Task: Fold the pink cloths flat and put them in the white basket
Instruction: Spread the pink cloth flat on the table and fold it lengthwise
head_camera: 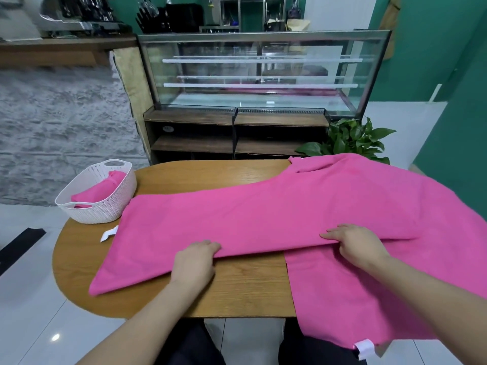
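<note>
Folded pink towel (263, 214) lengthwise across the oval table (237, 291) (left-right), near hem pinched by left hand (195, 262) and right hand (358, 245).

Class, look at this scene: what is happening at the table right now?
A person is folding a large pink cloth on a wooden table. The left hand and the right hand both hold its near edge. A second pink cloth lies beneath it, hanging over the table's near edge. The white basket at the left already holds a folded pink cloth.

Head camera looks forward and down, close over the table (237, 291).
</note>
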### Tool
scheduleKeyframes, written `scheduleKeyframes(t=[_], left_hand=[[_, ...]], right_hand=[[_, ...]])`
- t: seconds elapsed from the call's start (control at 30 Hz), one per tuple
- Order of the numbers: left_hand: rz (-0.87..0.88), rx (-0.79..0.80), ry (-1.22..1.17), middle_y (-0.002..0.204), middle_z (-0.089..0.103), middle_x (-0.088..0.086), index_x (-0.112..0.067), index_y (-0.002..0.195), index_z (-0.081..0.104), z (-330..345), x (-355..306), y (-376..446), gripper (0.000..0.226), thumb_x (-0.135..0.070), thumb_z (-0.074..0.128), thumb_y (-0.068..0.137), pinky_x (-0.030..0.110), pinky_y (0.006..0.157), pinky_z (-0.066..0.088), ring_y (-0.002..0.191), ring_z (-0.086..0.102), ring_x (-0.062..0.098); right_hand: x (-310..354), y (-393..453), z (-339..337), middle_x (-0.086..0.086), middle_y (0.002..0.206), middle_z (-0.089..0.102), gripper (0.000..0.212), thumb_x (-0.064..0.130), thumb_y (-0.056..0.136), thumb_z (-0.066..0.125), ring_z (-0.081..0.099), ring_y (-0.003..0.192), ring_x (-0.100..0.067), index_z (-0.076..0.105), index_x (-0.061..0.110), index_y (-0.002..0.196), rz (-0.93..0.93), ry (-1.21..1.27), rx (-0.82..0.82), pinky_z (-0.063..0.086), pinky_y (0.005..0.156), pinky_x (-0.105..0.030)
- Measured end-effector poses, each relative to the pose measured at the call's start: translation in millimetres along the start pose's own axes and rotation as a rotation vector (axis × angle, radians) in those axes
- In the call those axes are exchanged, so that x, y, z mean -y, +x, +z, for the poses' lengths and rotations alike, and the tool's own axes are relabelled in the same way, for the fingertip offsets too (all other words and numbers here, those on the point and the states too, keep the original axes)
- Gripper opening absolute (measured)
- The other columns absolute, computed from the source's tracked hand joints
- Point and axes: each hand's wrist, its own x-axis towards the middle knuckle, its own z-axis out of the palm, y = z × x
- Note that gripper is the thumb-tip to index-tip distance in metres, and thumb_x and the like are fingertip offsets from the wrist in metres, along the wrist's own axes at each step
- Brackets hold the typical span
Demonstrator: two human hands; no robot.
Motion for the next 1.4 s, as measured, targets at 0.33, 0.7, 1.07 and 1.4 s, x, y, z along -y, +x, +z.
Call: scheduleKeyframes(t=[0.33, 0.7, 1.07, 1.4], left_hand=[[0.077, -0.064, -0.11, 0.109, 0.069, -0.008, -0.035, 0.117, 0.061, -4.2, 15.1, -11.5, 0.037, -0.029, 0.048, 0.083, 0.035, 0.079, 0.051, 0.104, 0.065, 0.021], [-0.039, -0.314, -0.252, 0.107, 0.071, -0.001, -0.027, 0.114, 0.063, -32.7, 5.3, 52.1, 0.022, -0.035, 0.05, 0.098, 0.04, 0.073, 0.053, 0.097, 0.069, 0.029], [-0.149, -0.275, -0.301, 0.091, 0.067, 0.002, -0.023, 0.099, 0.05, -18.2, 14.4, 140.7, 0.014, -0.033, 0.04, 0.1, 0.04, 0.065, 0.045, 0.084, 0.065, 0.033], [-0.171, -0.044, -0.151, 0.112, 0.067, 0.001, -0.026, 0.114, 0.059, 5.7, 76.1, 166.6, 0.026, -0.04, 0.047, 0.095, 0.039, 0.079, 0.053, 0.105, 0.064, 0.027]], right_hand=[[4.5, -13.5, 0.6, 0.011, 0.097, 0.072, 0.043, 0.029, 0.067, 0.052, 0.067, 0.092, -0.019, 0.072, 0.036, 0.104, -0.171, -0.003, -0.215, 0.053, 0.078, -0.037], [64.9, 51.2, -28.0, 0.004, 0.104, 0.069, 0.028, 0.043, 0.086, 0.052, 0.062, 0.101, -0.024, 0.062, 0.028, 0.108, -0.252, 0.05, -0.109, 0.047, 0.077, -0.035], [114.9, 169.8, -40.4, -0.004, 0.11, 0.07, 0.025, 0.037, 0.101, 0.041, 0.064, 0.1, -0.031, 0.06, 0.023, 0.109, -0.131, 0.109, -0.135, 0.045, 0.072, -0.036], [113.5, 253.4, -10.1, -0.014, 0.111, 0.068, 0.026, 0.027, 0.101, 0.038, 0.065, 0.098, -0.035, 0.054, 0.015, 0.118, -0.069, 0.116, -0.042, 0.043, 0.07, -0.037]])
